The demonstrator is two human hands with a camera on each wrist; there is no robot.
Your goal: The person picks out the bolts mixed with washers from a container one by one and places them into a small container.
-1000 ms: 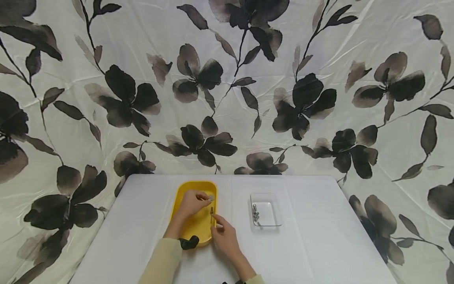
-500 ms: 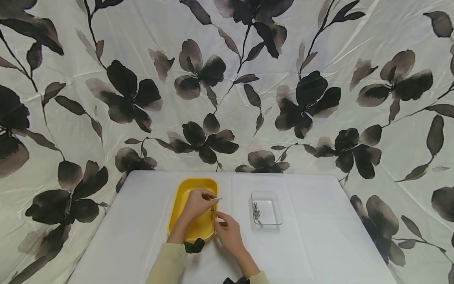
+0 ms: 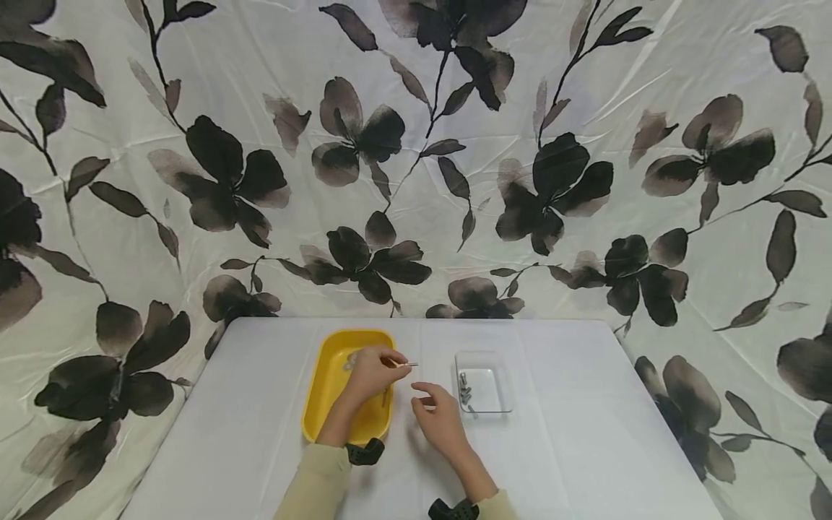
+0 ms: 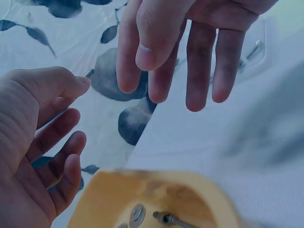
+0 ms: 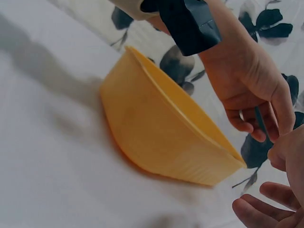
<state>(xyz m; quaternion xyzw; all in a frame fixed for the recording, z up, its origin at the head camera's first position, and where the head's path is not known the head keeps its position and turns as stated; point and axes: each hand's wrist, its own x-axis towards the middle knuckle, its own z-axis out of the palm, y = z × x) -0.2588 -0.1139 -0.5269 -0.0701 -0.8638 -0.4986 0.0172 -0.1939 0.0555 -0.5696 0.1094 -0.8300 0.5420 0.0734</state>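
My left hand point(image 3: 372, 377) is over the right side of the yellow tray point(image 3: 310, 404), pinching a thin silvery rod point(image 3: 412, 365) between thumb and fingertips. Only the rod's tip shows in the left wrist view; the rest is hidden by the thumb. My right hand point(image 3: 445, 426) hovers to the right of the tray with its fingers loosely bent and nothing in them. The left wrist view has its fingers hanging near the rod's tip. Inside the tray lie washers point(image 4: 137, 216) and a bolt with a nut on it point(image 4: 167, 218).
A clear plastic box point(image 3: 503, 410) stands to the right on the white table point(image 3: 572, 433), with several metal bolts point(image 3: 464, 390) along its left side. A floral cloth point(image 3: 416, 180) hangs behind the table. Black bands point(image 3: 366, 452) sit on both wrists.
My left hand has moved right with the rod, uncovering washers in the tray. My right hand has moved away from the tray's right edge, toward the clear box.
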